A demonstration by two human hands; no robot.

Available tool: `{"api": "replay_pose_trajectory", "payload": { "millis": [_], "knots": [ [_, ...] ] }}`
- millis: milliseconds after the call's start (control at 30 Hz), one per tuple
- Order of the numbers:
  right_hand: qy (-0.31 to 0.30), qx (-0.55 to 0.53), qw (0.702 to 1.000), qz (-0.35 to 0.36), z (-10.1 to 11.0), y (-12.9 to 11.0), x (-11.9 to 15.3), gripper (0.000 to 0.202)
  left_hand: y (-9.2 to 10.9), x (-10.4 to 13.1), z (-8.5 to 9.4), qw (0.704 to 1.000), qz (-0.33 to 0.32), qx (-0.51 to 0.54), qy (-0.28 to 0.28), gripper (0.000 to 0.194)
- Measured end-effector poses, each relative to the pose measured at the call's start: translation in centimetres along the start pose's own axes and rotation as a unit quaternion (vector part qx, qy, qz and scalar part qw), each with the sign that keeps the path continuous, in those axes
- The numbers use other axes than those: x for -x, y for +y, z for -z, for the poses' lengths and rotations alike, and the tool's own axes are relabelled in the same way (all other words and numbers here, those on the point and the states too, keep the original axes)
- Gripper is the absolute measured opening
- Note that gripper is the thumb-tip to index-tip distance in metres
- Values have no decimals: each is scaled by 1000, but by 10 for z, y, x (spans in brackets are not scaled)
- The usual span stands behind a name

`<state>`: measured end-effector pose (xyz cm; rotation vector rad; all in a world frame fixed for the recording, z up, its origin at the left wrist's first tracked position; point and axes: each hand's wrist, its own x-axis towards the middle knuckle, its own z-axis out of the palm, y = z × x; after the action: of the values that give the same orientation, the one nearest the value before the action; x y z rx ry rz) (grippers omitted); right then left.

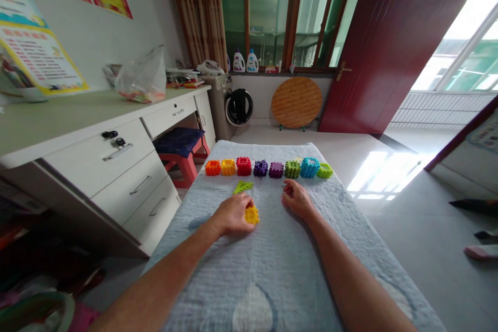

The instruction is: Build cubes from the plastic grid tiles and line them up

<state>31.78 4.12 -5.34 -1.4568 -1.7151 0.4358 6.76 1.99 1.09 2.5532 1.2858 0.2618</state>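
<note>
My left hand (234, 213) is closed around a yellow toy block (252, 215) with notched edges, low over the cloth. A flat lime-green piece (243, 187) lies just beyond its fingers. To the right, my right hand (296, 198) is near the cloth with its fingers curled together; whatever they hold, if anything, is hidden. Ahead of both hands stands a row of notched blocks, among them an orange block (212, 167), a red block (244, 166), a dark purple block (260, 168), a green block (292, 169) and a blue block (309, 167).
A pale blue cloth (268, 264) covers the table under the blocks. Left of it are a white desk (116, 166) with drawers and a stool (181, 145). Behind are a washing machine (220, 109), a round wooden board (296, 102) and a red door (373, 52).
</note>
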Motion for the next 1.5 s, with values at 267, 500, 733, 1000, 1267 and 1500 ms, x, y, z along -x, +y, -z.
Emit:
{"api": "replay_pose_trajectory", "payload": {
  "millis": [267,500,733,1000,1267,1500],
  "knots": [
    [1,-3,1000,5,-2,4,0,42,-81,-34,66,986,66,-59,145,36],
    [7,-11,1000,2,-3,5,0,43,-131,-93,86,987,101,-96,84,46],
    [4,-8,1000,-4,-1,1,0,42,-137,-117,81,991,92,-98,29,46],
    [8,-13,1000,-5,-1,1,1,41,-140,-126,82,991,92,-93,-25,40],
    [6,-8,1000,1,-3,7,1,43,-125,-113,90,993,69,-91,30,68],
    [5,-6,1000,0,-2,5,1,42,-76,-69,50,993,-4,-62,103,17]
  ]
}}
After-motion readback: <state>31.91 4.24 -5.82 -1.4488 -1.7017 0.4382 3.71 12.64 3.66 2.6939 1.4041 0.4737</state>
